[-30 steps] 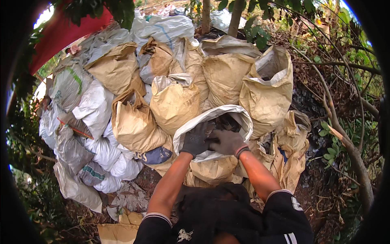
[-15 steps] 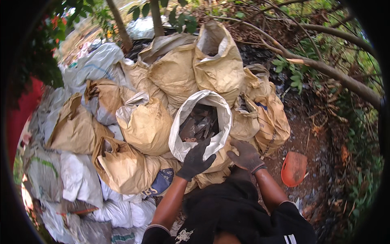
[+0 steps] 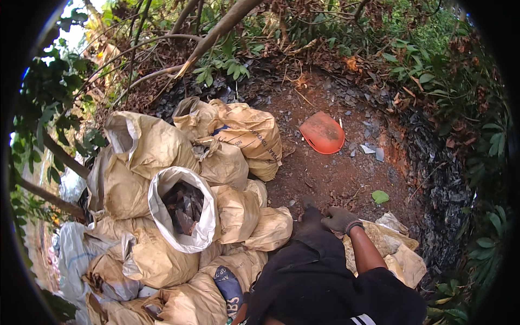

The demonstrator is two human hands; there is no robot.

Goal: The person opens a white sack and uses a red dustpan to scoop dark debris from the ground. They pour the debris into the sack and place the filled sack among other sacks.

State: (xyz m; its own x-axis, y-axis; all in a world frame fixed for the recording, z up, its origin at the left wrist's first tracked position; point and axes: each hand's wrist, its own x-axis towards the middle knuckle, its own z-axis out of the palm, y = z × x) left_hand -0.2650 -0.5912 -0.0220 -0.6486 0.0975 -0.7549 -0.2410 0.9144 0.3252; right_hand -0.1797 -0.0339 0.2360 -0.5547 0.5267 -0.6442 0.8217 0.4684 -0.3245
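My right hand (image 3: 341,221), in a dark glove, is held beside my right leg. Its fingers point left and hold nothing that I can see, and a crumpled tan sack (image 3: 387,244) lies just below and right of it. Of my left arm only a bit of skin (image 3: 241,313) shows at the lower edge, against my black clothing; the fingers of that hand are hidden. Left of my legs stands an open sack (image 3: 208,216) with its white lining folded outward. Dark, flat broken pieces (image 3: 185,207) fill it. Neither hand touches this sack.
An orange-red plastic scoop (image 3: 323,135) lies on the brown soil ahead. Several filled tan sacks (image 3: 157,143) crowd the left side, with pale plastic bags (image 3: 76,260) behind. Dark shards (image 3: 444,200) are heaped at the right. A broken branch (image 3: 222,30) crosses the far left.
My view has turned right, so the sacks now sit at the left and the scoop ahead. Both hands have come away from the open sack; the left has mostly dropped out of sight.
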